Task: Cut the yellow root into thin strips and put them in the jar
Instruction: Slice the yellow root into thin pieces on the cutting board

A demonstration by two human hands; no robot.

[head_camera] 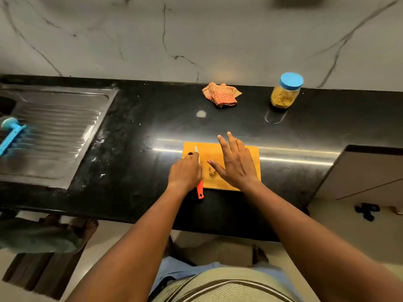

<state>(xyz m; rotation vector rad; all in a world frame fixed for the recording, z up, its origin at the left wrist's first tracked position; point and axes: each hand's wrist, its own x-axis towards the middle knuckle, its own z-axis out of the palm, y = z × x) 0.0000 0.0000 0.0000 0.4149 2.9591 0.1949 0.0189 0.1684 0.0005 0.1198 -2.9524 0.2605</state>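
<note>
1. Our left grip (185, 173) is clenched round the knife (200, 188). The orange handle sticks out toward the near edge of the worktop (152, 118), and the white blade points toward the far edge.
2. Our right grip (236, 164) is released, with its fingers straight and spread above the cutting board (253, 153). Its thumb is just beside the yellow root (211, 171), but we cannot tell whether it touches it.
3. The root lies on the board between our two grips, with the blade just to its left. The board sits near the middle of the worktop, closer to the near edge.
4. We judge the step in hand to be pinning the root and slicing it. The piece looks small, so we should curl the right fingertips back, press the root flat and make narrow, parallel cuts. The blade should stay clear of the thumb.
5. The jar (284, 94) stands by the far edge toward the right, well apart from the board. Its blue lid (291, 80) is on and there are yellow shreds inside. The lid must come off before any strips go in, and we would do well to bring the jar nearer first.
6. A crumpled cloth (222, 95) lies at the far edge. A sink drainer (54, 131) with a blue brush (11, 136) takes up the left end.
</note>
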